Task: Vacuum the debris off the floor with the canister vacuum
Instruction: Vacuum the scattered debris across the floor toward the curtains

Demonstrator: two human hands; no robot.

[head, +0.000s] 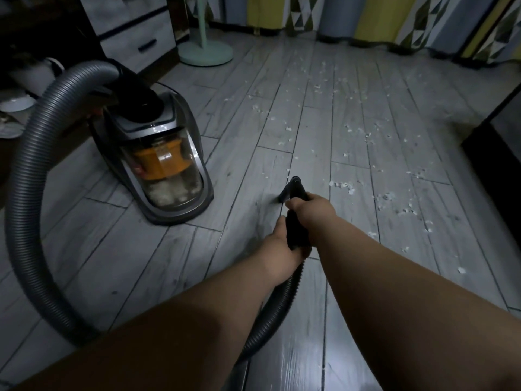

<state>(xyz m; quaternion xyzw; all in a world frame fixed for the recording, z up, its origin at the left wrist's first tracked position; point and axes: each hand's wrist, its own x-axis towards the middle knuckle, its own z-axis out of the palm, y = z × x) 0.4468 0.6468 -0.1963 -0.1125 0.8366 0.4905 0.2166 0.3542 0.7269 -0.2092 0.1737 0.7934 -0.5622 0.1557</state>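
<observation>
Grey wood-look planks make up the floor [141,263], dimly lit, with a bright sheen near six o'clock. At ten o'clock from the hands stands the canister vacuum [158,153]. It has a grey and black body with a clear dust bin at its front, an orange filter cone inside and pale fluff packed at the bin's bottom. Its ribbed grey hose [25,193] rises from the top of the body and loops wide round the nine o'clock side. It then passes under the left forearm and comes up to the black handle [296,230] near the centre.

The left hand [277,246] grips the handle's rear end where the hose joins, fingers curled round it. The right hand [311,206] grips it just ahead, fingers likewise wrapped round and mostly hidden under the tube. Beyond the right hand the dark nozzle [291,189] angles down toward the floor at twelve o'clock; I cannot tell whether its tip touches the planks.

White debris [342,186], small torn flakes, lies scattered from just beside the nozzle at one o'clock out to three o'clock and far up the planks toward twelve.

Patterned curtains [366,15] hang along the far edge from twelve to two o'clock. A pale green round stand base [205,53] sits at eleven o'clock beside a grey drawer unit [135,32]. Dark furniture [501,153] borders the debris at three o'clock.
</observation>
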